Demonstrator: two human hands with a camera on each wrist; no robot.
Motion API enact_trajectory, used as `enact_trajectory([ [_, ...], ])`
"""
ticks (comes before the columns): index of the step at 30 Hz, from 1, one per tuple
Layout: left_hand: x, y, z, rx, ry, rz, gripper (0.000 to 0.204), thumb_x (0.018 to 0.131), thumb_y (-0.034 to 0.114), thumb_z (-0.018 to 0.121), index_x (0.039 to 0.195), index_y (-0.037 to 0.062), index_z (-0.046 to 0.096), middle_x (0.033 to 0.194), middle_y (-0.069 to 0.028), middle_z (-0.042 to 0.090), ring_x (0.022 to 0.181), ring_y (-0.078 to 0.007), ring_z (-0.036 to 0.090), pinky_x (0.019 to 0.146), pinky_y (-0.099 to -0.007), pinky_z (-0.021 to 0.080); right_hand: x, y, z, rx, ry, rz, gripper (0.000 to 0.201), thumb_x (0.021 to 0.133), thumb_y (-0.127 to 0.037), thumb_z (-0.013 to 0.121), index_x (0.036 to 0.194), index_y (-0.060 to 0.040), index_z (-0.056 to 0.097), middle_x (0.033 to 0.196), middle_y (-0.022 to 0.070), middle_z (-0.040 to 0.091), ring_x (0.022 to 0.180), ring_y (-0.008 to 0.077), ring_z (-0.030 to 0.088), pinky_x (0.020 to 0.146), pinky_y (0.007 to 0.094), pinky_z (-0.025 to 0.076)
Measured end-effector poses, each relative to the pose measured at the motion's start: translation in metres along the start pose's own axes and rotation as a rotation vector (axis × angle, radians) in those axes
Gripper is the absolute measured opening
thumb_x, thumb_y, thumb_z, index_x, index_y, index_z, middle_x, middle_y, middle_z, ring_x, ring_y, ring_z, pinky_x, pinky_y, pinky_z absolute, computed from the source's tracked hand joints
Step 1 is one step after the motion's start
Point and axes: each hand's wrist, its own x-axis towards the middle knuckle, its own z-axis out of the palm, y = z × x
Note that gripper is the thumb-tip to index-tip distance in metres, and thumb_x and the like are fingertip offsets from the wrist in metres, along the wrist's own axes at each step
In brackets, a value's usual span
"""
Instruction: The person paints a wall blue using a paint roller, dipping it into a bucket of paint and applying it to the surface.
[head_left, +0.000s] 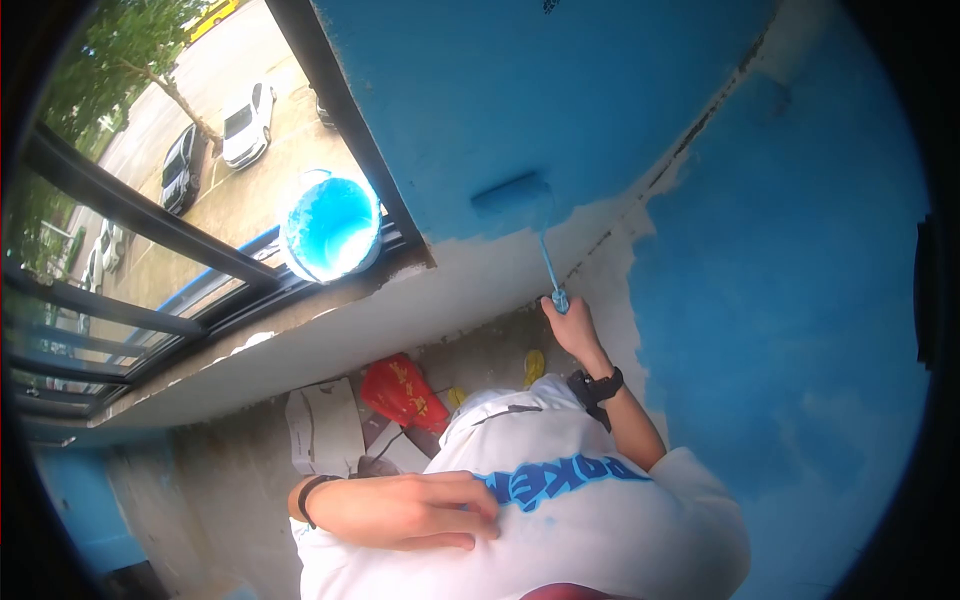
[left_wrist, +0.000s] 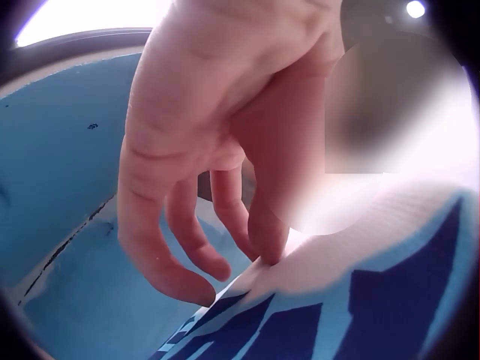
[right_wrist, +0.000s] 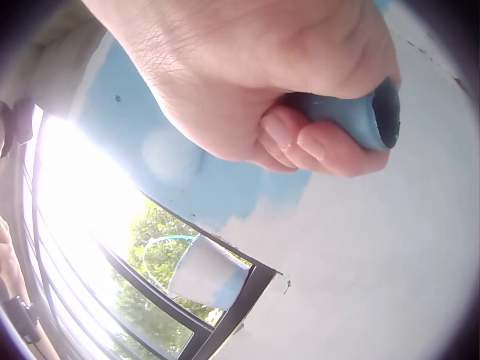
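Bare strip [head_left: 500,255]: seen at 6 o'clock of the roller [head_left: 511,194]; judged to be the patch due for blue next.
Rolling, done well: sleeve best kept flat on the blue wall [head_left: 480,90], pressure light and even, strokes run square to it, about 11 to 5 o'clock, each pass overlapped into the wet edge.
Care spots: cracked corner [head_left: 690,137] at 3 o'clock of the roller and window frame [head_left: 341,110] at 10 to 11 o'clock; slower strokes advised there. Red bag [head_left: 405,392] is on the floor at 7 o'clock; drips could land on it.
Roller place: seen resting on the wall at the blue's lower edge, just past 12 o'clock from view centre.
Roller axis: sleeve's long axis laid about 8 to 2 o'clock; rod aimed from the hand toward 11 to 12. Grip [right_wrist: 356,120] end turned to 3 o'clock in the right wrist view.
Right hand [head_left: 568,325]: closed firmly round the grip.
Left hand [head_left: 410,508]: fingers loosely bent at the shirt [head_left: 580,545]; no tool held.
Bucket [right_wrist: 206,274]: stood at the window, 8 to 9 o'clock of the roller in the head view; blue paint seen inside.
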Motion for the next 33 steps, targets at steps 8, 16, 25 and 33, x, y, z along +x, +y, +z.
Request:
enact_trajectory([
  [8, -0.006, 0.011, 0.052, -0.219, 0.488, -0.099, 0.008, 0.095, -0.003, 0.044, 0.099, -0.0098, 0.042, 0.097, -0.0260, 0.065, 0.086, -0.0317, 0.068, 0.081, -0.0364, 0.054, 0.005, 0.009, 0.001, -0.018, 0.002, -0.013, 0.043, 0.088, -0.030, 0.062, 0.065, 0.0051, 0.052, 0.053, 0.0162, 0.051, 0.050, 0.0234, 0.047, 0.055, 0.0417, 0.040],
  [16, 0.022, 0.019, 0.085, -0.716, 0.886, 0.204, 0.019, 0.093, 0.004, 0.056, 0.100, -0.0069, 0.042, 0.092, -0.0302, 0.062, 0.077, -0.0292, 0.065, 0.068, -0.0352, 0.053, -0.004, 0.012, -0.004, -0.066, -0.022, 0.055, 0.043, 0.087, -0.030, 0.063, 0.064, 0.0044, 0.054, 0.054, 0.0158, 0.054, 0.053, 0.0265, 0.054, 0.056, 0.0417, 0.041],
  [25, 0.035, 0.053, 0.070, -0.423, 1.235, 0.082, 0.026, 0.087, 0.005, 0.065, 0.095, 0.0028, 0.040, 0.072, -0.0238, 0.064, 0.054, -0.0285, 0.061, 0.060, -0.0394, 0.047, -0.009, 0.007, -0.004, -0.073, -0.057, 0.055, 0.040, 0.087, -0.030, 0.060, 0.070, 0.0059, 0.055, 0.060, 0.0230, 0.054, 0.059, 0.0389, 0.056, 0.060, 0.0432, 0.043],
  [33, 0.025, 0.030, 0.058, -0.410, 1.006, 0.300, 0.034, 0.088, 0.009, 0.063, 0.108, 0.0025, 0.037, 0.076, -0.0215, 0.063, 0.060, -0.0287, 0.060, 0.056, -0.0430, 0.040, 0.001, 0.010, 0.001, -0.038, -0.086, 0.040, 0.040, 0.088, -0.029, 0.060, 0.065, 0.0043, 0.053, 0.054, 0.0150, 0.051, 0.051, 0.0239, 0.049, 0.057, 0.0402, 0.041],
])
